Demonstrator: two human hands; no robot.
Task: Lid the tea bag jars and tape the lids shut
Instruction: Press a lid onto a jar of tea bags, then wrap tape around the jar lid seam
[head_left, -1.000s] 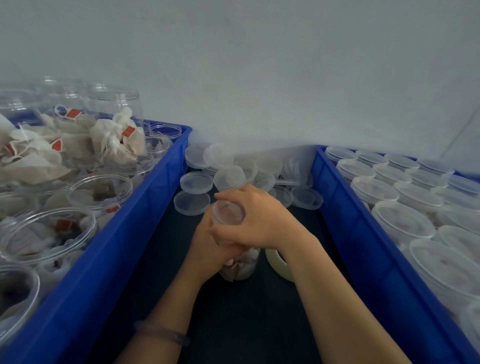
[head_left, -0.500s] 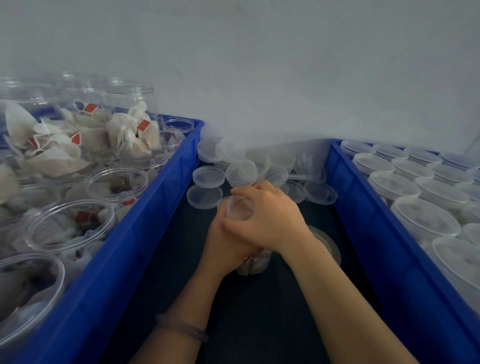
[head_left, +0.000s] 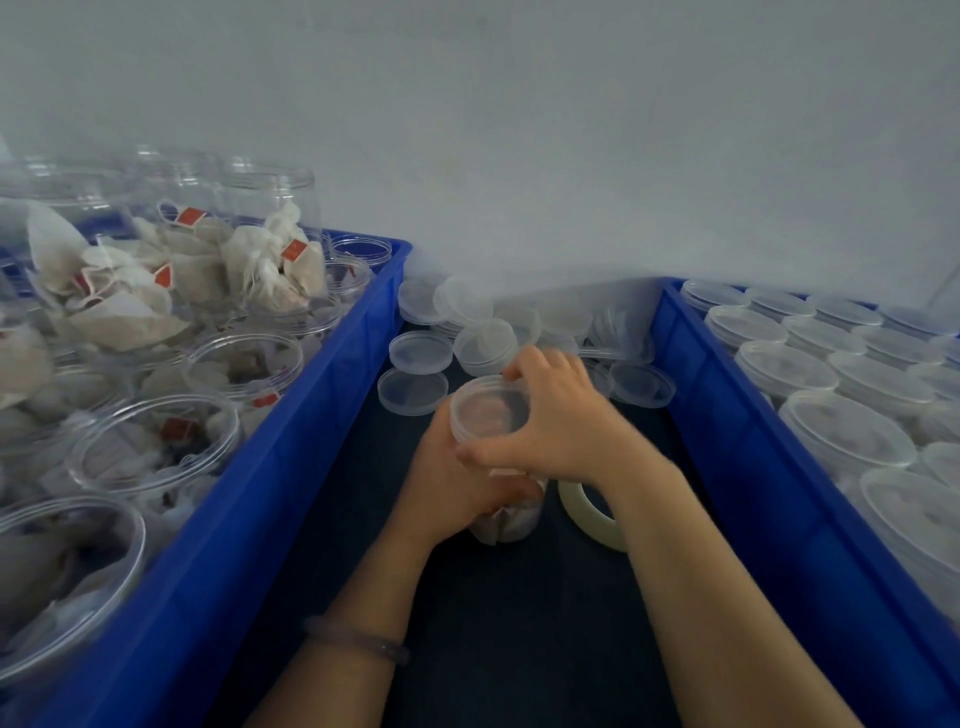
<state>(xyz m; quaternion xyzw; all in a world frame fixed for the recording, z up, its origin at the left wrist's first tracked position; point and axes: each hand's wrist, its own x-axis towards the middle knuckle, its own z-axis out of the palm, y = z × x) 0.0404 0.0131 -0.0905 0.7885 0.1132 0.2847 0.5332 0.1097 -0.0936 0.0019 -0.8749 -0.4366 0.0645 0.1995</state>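
Observation:
A clear jar of tea bags (head_left: 506, 522) stands on the dark surface between two blue crates. My left hand (head_left: 451, 486) wraps around the jar's body from the left. On the jar's mouth sits a translucent lid (head_left: 485, 410), which my right hand (head_left: 563, 418) grips from the right with fingers and thumb around its rim. A roll of pale tape (head_left: 589, 514) lies just right of the jar, partly under my right wrist.
The left blue crate (head_left: 291, 467) holds several open jars of tea bags (head_left: 244, 364). The right blue crate (head_left: 737, 467) holds several lidded jars (head_left: 841, 431). Loose lids (head_left: 421, 351) are piled against the white wall behind the jar.
The view has tilted and the lid now shows more fully on the jar. My right hand has turned around the lid's rim. The tape roll is more exposed beside my wrist.

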